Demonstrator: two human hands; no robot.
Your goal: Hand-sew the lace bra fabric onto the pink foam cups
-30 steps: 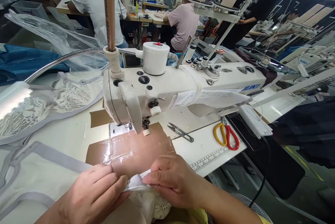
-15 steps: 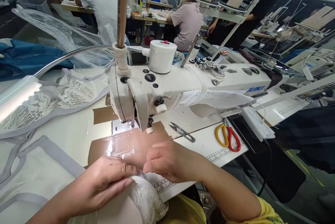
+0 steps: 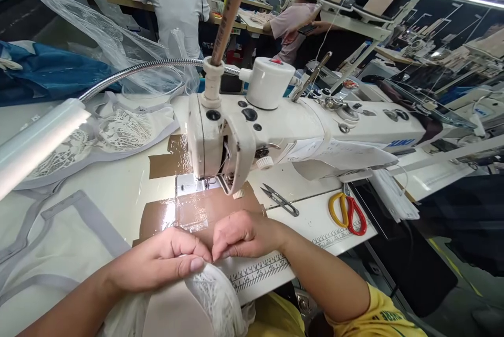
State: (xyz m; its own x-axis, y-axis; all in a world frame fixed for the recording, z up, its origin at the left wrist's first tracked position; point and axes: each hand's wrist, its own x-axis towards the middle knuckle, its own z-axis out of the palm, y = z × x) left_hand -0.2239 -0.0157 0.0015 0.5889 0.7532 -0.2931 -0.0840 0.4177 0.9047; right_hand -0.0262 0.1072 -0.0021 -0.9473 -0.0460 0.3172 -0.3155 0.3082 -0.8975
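Near the table's front edge, my left hand [image 3: 173, 258] is closed on a white lace bra [image 3: 218, 295], thumb on top and fingers beneath. A smooth beige cup and gathered lace hang below it towards my lap. My right hand [image 3: 240, 234] is pinched at the bra's upper edge, its fingertips almost touching my left ones; the exact spot between them is hidden. Beyond both hands stands a white sewing machine [image 3: 291, 127], its needle area [image 3: 208, 183] over a metal plate. Shiny brown tape [image 3: 189, 208] covers the bed before it.
Thread snips [image 3: 280, 200] and scissors with yellow and red handles [image 3: 348, 213] lie right of the machine. Other lace bras [image 3: 126, 129] spread out at left under a lit lamp [image 3: 43, 140]. A printed ruler [image 3: 260, 271] runs along the front edge. Several people sit or stand behind.
The view has shifted, so the machine appears further right. My right hand has turned its knuckles up, fingertips pointing down at the bra's edge beside my left thumb. The left keeps its hold.
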